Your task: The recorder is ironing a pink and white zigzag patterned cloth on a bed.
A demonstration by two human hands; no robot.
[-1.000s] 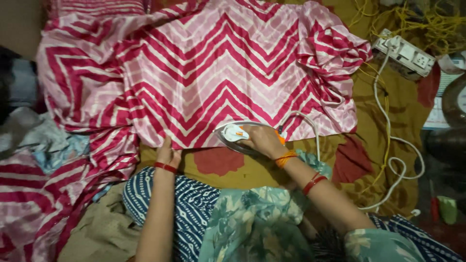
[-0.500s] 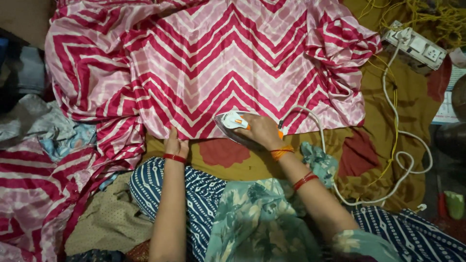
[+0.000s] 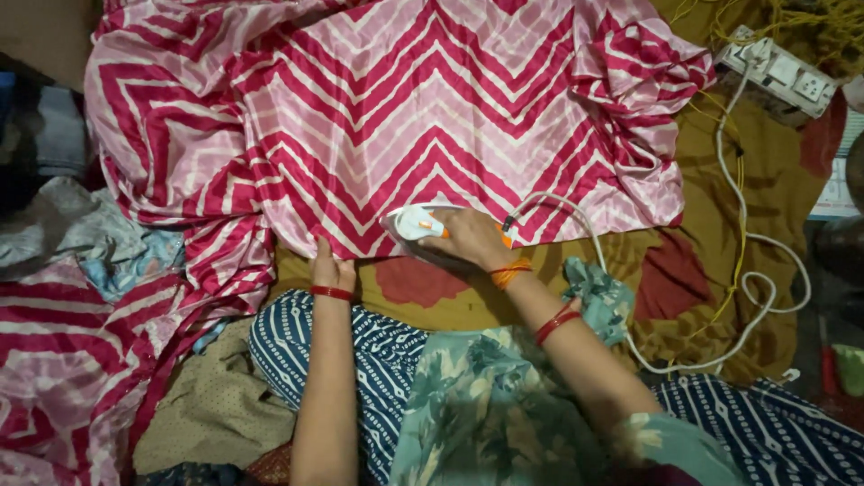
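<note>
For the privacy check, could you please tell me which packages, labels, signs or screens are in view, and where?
Printed sheet: far right edge, beside the brown cloth; pale with red, partly cut off.
No packages, signs or screens can be made out.

White electric iron [image 3: 416, 222] rests flat on the near edge of spread red-and-pink chevron cloth [image 3: 432, 117].

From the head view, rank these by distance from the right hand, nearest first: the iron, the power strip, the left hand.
1. Iron, gripped under the right hand.
2. Left hand, on the cloth's near edge, to the left.
3. Power strip, top right corner.
</note>
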